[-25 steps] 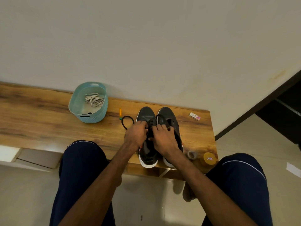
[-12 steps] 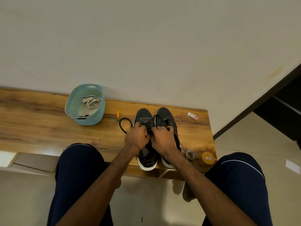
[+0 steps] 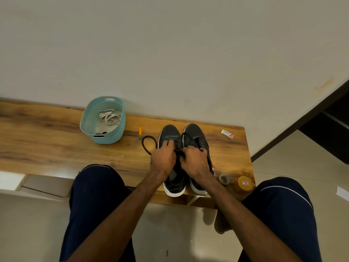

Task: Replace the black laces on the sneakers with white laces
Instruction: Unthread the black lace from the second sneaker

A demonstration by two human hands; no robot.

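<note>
Running along the wall, a wooden bench (image 3: 47, 148) is used as the work surface, and both dark sneakers (image 3: 174, 163) are stood on it side by side, toes to the wall, presumably so the eyelets face the person. A teal basket (image 3: 103, 136) is set well to the left, and the white laces (image 3: 110, 116) are kept bundled inside until needed. The left hand (image 3: 164, 160) and right hand (image 3: 194, 162) are curled over the left sneaker's lacing, apparently pinching its black lace (image 3: 149, 145); the exact grip cannot be told. A freed loop is left lying beside the shoe.
</note>
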